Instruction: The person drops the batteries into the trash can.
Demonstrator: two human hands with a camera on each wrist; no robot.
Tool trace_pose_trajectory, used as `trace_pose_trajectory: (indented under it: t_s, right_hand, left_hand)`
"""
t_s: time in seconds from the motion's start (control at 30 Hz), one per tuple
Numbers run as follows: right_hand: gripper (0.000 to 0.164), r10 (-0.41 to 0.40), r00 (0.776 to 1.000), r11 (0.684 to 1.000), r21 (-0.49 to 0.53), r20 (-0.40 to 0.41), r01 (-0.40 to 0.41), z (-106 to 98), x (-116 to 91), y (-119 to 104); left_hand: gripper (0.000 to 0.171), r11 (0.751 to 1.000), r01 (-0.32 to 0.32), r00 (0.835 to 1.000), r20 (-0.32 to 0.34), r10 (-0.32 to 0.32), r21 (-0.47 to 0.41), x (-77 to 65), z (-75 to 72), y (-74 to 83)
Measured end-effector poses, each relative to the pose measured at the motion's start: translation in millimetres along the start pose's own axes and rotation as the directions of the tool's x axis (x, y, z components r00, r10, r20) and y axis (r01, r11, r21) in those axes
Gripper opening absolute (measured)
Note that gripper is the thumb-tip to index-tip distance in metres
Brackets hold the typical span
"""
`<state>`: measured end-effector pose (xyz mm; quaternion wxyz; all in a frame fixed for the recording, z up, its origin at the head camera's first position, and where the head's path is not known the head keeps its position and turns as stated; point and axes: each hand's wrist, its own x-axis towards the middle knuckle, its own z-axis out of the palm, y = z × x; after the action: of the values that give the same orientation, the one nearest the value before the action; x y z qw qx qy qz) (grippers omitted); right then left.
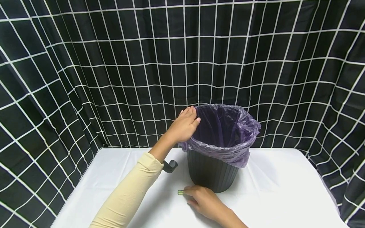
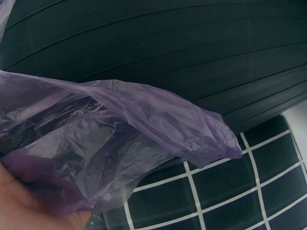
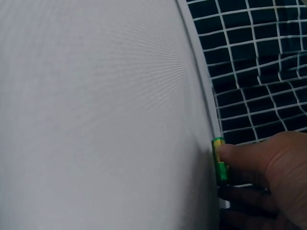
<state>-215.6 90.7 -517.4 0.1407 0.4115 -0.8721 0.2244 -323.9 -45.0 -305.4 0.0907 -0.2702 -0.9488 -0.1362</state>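
Observation:
A dark ribbed waste bin (image 1: 211,172) stands upright on the table, lined with a purple plastic bag (image 1: 228,153) folded out over its rim. My left hand (image 1: 185,125) rests on the left side of that rim, back of the hand up and fingers extended. Purple film (image 2: 158,120) hangs against the bin's outer wall in the left wrist view and covers part of the hand. Close to the table, in front of the bin's base, my right hand (image 1: 203,201) pinches a small green and gold battery (image 3: 220,163) between thumb and fingers.
White cloth covers the table (image 1: 271,186). Black curtains with a white grid (image 1: 159,72) enclose the back and sides. A black curved piece (image 1: 170,166) shows beside the left wrist, partly hidden by the sleeve.

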Motion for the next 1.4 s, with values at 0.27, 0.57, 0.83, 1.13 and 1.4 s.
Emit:
trace_pose_trajectory:
  t_s: [0.27, 0.57, 0.83, 1.13, 1.4]
  right_hand:
    - [0.026, -0.030, 0.999, 0.998, -0.061, 0.024, 0.031, -3.9, 0.7, -4.5]
    - [0.025, -0.020, 0.999, 1.000, -0.016, 0.041, 0.021, -6.5, -2.3, -5.6]
    - [0.027, 0.070, 0.989, 0.998, -0.012, 0.134, -0.069, -11.3, -2.0, -8.4]
    - [0.018, 0.084, 0.983, 0.996, -0.053, 0.165, -0.076, -21.3, -3.3, -7.3]
    - [0.018, 0.106, 0.983, 0.994, 0.017, 0.150, -0.109, -28.2, -3.6, -5.7]
  left_hand:
    - [0.055, 1.000, 0.000, 1.000, 0.002, 0.000, 0.003, 1.0, 1.4, -1.2]
    - [0.055, 1.000, -0.005, 1.000, -0.005, 0.005, 0.008, 1.1, 0.8, -0.4]
    - [0.055, 1.000, -0.011, 1.000, -0.004, 0.011, 0.016, 1.3, 1.3, -0.1]
    - [0.055, 1.000, -0.012, 1.000, -0.002, 0.012, 0.022, 2.9, 1.9, -1.5]
    - [0.055, 1.000, -0.012, 1.000, 0.001, 0.012, 0.015, 1.5, 1.4, -0.5]
